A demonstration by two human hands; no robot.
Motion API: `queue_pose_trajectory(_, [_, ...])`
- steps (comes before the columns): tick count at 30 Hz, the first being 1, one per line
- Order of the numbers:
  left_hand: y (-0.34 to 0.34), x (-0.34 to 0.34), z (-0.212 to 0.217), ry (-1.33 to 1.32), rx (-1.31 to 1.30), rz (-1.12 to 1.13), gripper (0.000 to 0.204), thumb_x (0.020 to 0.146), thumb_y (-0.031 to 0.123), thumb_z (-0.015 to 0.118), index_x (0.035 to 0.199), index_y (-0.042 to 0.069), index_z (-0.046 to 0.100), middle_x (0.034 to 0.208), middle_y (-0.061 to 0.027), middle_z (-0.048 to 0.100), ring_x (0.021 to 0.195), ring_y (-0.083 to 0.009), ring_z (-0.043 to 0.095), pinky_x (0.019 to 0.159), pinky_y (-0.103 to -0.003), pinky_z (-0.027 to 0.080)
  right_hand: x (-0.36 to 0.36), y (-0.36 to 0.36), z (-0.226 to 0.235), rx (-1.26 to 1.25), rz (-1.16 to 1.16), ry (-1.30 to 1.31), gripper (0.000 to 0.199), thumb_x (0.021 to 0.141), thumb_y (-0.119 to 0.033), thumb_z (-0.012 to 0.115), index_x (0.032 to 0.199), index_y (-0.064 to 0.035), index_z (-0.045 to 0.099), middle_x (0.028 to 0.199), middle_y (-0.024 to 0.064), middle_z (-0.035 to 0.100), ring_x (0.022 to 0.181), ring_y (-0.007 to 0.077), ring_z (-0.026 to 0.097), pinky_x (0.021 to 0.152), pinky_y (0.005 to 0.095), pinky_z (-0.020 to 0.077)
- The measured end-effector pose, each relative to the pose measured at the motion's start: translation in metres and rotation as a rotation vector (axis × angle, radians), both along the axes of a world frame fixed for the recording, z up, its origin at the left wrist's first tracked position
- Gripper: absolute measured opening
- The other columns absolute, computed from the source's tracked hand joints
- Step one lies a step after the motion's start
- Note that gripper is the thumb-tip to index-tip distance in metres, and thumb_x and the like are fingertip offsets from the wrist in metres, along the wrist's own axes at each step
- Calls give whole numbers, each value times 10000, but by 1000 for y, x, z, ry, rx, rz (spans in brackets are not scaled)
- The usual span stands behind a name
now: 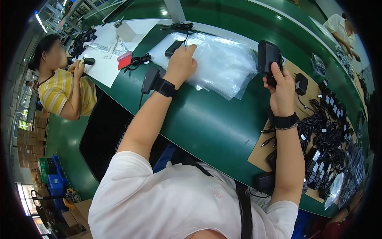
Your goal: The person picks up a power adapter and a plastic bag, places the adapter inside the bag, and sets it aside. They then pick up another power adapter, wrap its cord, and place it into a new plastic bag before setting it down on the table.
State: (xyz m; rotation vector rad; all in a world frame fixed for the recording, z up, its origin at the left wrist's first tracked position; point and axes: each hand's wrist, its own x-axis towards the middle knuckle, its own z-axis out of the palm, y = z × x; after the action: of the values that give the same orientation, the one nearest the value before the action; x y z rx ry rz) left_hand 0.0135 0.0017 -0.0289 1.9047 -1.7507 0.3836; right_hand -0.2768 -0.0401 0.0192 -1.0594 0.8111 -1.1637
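Observation:
My right hand (280, 85) is raised over the green table (211, 119) and grips a black power adapter (268, 55) from below. My left hand (181, 63) rests on a stack of clear plastic bags (223, 65), its fingertips pinching the top bag near its far edge. A black adapter (173, 48) with a cable lies under or inside the bags just beyond those fingers. Both wrists wear black bands.
A pile of black adapters and cables (330, 135) sits on brown cardboard (258, 153) at the right. A person in a yellow striped shirt (63, 93) works at the left by a white sheet (107, 51), a red item (124, 60) and coiled cables. Another person (342, 28) sits far right.

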Motion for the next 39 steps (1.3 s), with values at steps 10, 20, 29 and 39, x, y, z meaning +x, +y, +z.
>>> queue_pose_trajectory(10, [-2, 21, 5, -21, 44, -68, 305, 776, 175, 584, 1009, -8, 512, 815, -223, 581, 775, -366, 569, 682, -436, 456, 7, -2, 0, -10, 25, 15, 228, 844, -275, 595, 869, -54, 545, 740, 14, 566, 600, 95, 536, 514, 202, 407])
queue_pose_trajectory(20, [2, 34, -9, 208, 189, 87, 230, 669, 157, 555, 691, -67, 606, 775, -256, 604, 745, -374, 593, 696, -418, 485, 2, 7, 5, -7, -18, 93, 248, 858, -298, 575, 882, -56, 527, 714, -3, 517, 596, 76, 507, 507, 188, 394])
queue_pose_trajectory(29, [33, -16, 25, 877, 590, -300, 349, 631, 314, 671, 530, -14, 603, 549, -161, 578, 474, -239, 535, 513, -328, 436, 2, -8, -10, -1, -1, 33, 224, 873, -269, 552, 944, -58, 535, 777, 20, 532, 614, 110, 504, 575, 252, 426])
queue_pose_trajectory(39, [22, -117, 23, 748, 349, -282, 398, 575, 292, 768, 547, 8, 492, 549, -160, 524, 526, -307, 516, 509, -366, 417, 16, 19, 24, 310, 361, -193, 265, 909, -249, 474, 1023, -15, 522, 800, 38, 542, 654, 134, 506, 839, 458, 469])
